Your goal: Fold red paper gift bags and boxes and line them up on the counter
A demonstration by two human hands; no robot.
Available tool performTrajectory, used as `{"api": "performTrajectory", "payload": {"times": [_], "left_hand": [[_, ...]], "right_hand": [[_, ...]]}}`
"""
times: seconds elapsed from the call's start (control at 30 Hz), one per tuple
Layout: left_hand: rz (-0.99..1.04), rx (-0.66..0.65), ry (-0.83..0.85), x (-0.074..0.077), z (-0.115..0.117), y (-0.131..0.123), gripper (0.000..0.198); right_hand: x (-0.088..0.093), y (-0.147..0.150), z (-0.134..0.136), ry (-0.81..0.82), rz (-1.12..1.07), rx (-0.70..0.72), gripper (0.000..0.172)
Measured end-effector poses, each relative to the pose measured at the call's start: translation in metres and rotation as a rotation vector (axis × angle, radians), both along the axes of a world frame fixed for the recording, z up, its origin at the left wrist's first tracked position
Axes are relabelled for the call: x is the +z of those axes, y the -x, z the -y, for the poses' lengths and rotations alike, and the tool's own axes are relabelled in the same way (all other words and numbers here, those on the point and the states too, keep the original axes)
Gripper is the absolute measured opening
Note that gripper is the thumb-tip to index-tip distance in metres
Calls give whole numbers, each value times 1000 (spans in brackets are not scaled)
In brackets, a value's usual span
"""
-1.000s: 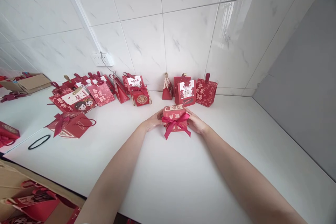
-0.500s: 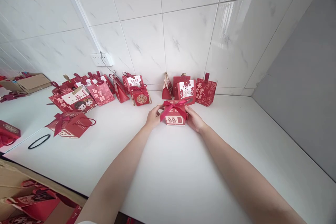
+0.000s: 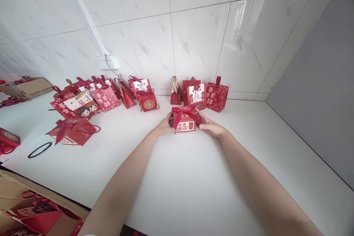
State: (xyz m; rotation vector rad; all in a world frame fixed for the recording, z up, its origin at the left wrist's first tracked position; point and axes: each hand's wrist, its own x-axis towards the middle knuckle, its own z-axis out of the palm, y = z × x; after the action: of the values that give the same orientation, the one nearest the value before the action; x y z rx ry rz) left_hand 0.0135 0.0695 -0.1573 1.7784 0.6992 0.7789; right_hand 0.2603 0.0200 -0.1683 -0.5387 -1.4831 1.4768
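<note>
A red gift box (image 3: 186, 127) with a ribbon bow on top and a cream label stands upright on the white table, between my hands. My left hand (image 3: 166, 124) grips its left side, fingers partly hidden behind the box. Against the right side rests my right hand (image 3: 208, 123), its fingers reaching around toward the back. Just behind the box is a red gift box with a white printed front (image 3: 196, 95). Farther right stands a patterned red box with a loop handle (image 3: 217, 95).
At the left, several red boxes cluster near a bowed box (image 3: 76, 132) and a black ring (image 3: 40, 150). A box with a gold emblem (image 3: 148, 102) stands by the tiled wall. An open carton (image 3: 69, 201) of red boxes sits at lower left; a grey panel (image 3: 315, 81) bounds the right.
The gift box between my hands has turned slightly and shifted a little to the right. My right hand has moved slightly outward; my left hand has moved further onto the box's side.
</note>
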Motion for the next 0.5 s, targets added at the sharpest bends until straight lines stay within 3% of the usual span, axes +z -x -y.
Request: {"api": "performTrajectory", "payload": {"times": [0.13, 0.23, 0.5], "left_hand": [[-4, 80, 78, 0, -3, 3, 79], [47, 144, 157, -3, -8, 5, 62], [97, 109, 180, -4, -6, 3, 62]], "right_hand": [[5, 4, 2, -27, 112, 16, 112], [6, 11, 4, -36, 109, -54, 104], [9, 16, 8, -18, 85, -91, 79]]}}
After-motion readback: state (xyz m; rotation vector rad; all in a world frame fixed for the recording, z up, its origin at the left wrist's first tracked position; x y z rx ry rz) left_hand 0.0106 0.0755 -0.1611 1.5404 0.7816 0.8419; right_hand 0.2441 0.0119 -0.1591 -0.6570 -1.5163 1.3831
